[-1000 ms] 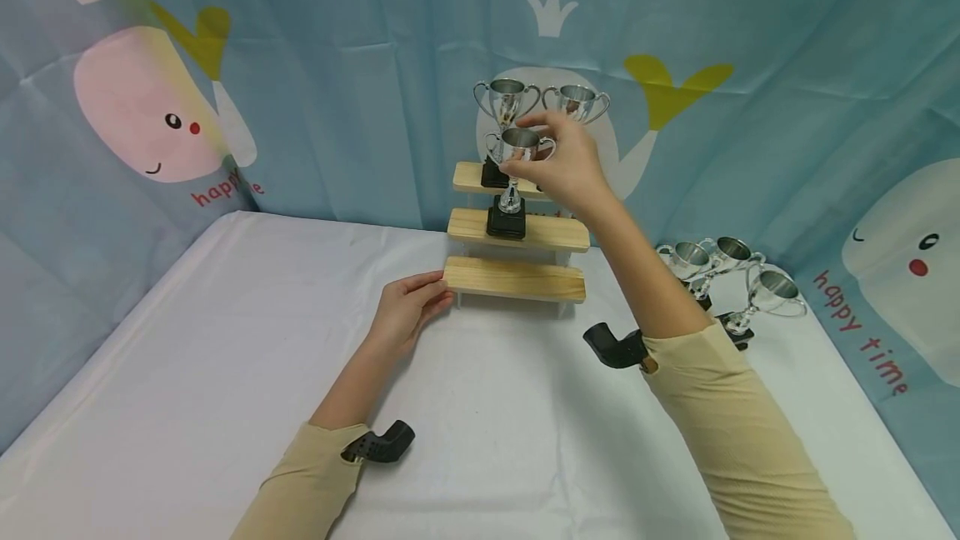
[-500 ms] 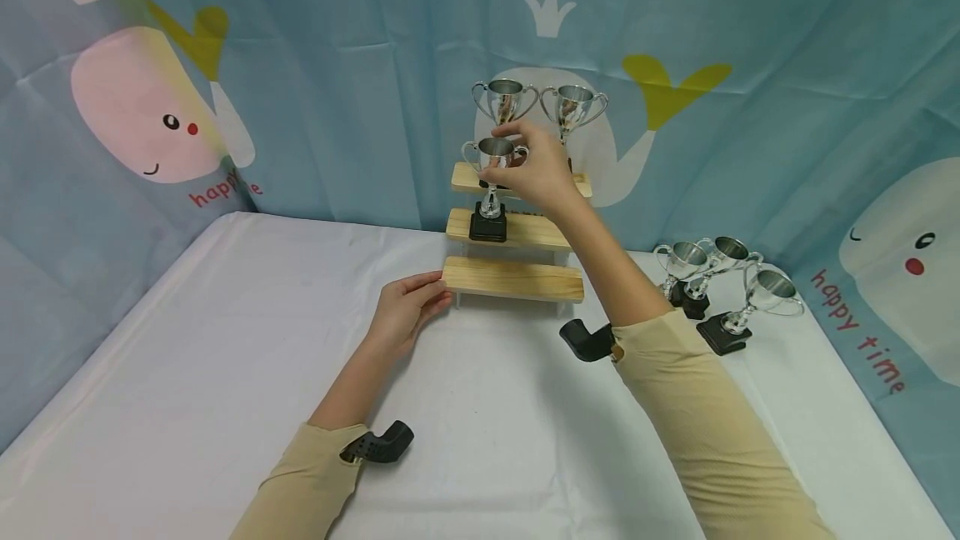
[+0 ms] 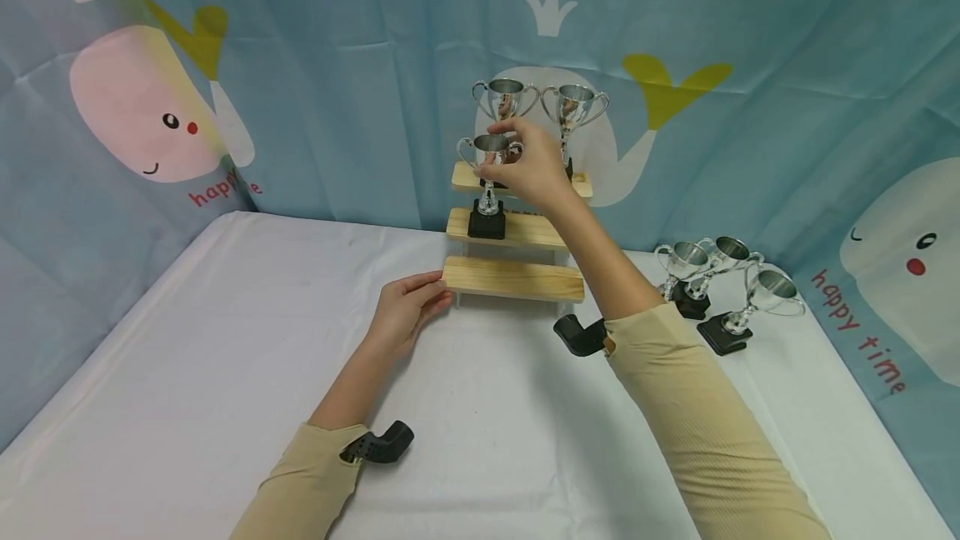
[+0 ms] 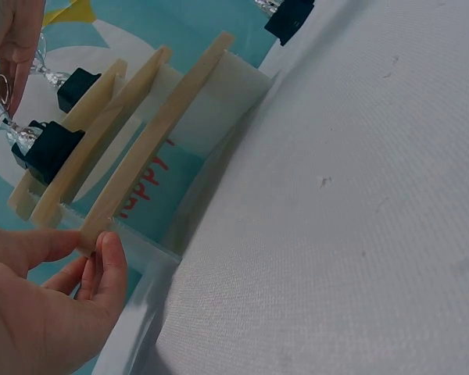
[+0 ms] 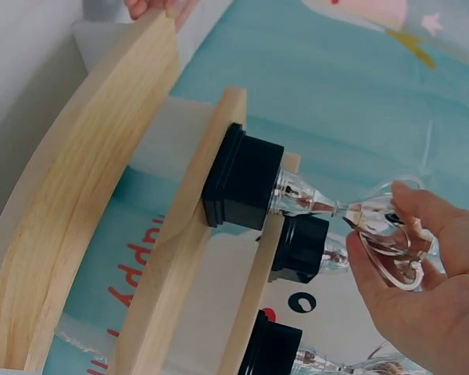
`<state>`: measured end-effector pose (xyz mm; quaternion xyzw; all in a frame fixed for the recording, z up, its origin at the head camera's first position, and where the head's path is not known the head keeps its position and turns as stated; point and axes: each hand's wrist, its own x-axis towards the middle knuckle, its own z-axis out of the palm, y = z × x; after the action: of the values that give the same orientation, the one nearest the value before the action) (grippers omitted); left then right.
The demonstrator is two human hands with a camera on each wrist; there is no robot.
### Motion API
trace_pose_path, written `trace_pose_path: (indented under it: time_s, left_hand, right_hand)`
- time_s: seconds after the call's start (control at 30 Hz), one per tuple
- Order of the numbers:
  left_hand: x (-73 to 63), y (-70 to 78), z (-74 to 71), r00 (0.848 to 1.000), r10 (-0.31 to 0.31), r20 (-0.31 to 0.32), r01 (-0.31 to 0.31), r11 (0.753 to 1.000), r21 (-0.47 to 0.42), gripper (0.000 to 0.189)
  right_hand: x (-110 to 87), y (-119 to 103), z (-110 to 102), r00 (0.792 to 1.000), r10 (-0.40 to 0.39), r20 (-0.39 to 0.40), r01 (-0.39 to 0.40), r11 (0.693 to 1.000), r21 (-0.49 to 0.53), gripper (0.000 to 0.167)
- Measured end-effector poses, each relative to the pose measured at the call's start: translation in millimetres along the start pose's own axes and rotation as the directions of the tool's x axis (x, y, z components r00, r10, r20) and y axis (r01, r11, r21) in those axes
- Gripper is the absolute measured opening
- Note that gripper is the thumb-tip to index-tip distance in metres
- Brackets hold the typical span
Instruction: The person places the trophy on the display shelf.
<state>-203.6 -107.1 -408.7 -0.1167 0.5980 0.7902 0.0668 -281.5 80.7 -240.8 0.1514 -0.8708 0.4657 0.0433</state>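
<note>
A three-step wooden display stand is at the far side of the table. At its lowest step's left end, my left hand pinches the board between thumb and fingers, as the left wrist view shows. My right hand holds a silver trophy cup by its bowl. That cup's black base is upright on the left part of the middle step, against the board. On the top step behind stand two more trophies, a left trophy and a right trophy; the right hand partly hides the left one.
Several silver trophies with black bases are grouped at the table's right side, the nearest trophy tilted in view. A white cloth covers the table. A blue printed curtain hangs close behind the stand.
My right hand has shifted left along the middle step with the trophy, from near its centre to its left part. The left hand has stayed at the lowest step's end.
</note>
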Motion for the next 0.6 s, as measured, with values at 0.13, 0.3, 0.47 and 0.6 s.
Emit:
trace_pose_path:
  time_s: [0.13, 0.3, 0.47, 0.6]
  left_hand:
    - [0.2, -0.2, -0.5, 1.000, 0.003, 0.002, -0.003, 1.000, -0.003, 0.039]
    - [-0.1, 0.1, -0.4, 1.000, 0.002, 0.001, -0.002, 1.000, -0.001, 0.039]
    - [-0.5, 0.6, 0.0, 1.000, 0.000, 0.000, 0.000, 1.000, 0.000, 0.039]
    - [-0.9, 0.7, 0.3, 1.000, -0.002, 0.000, 0.002, 1.000, -0.002, 0.039]
  right_hand:
    - [1.1, 0.4, 1.1, 1.000, 0.001, -0.002, -0.001, 1.000, -0.004, 0.056]
    - [0.2, 2.4, 1.6, 1.000, -0.013, -0.008, 0.013, 1.000, -0.005, 0.057]
    - [-1.0, 5.2, 3.2, 1.000, -0.028, -0.014, 0.028, 1.000, -0.011, 0.056]
    - [-1.5, 5.8, 3.8, 0.999, -0.046, -0.023, 0.046, 0.999, -0.005, 0.056]
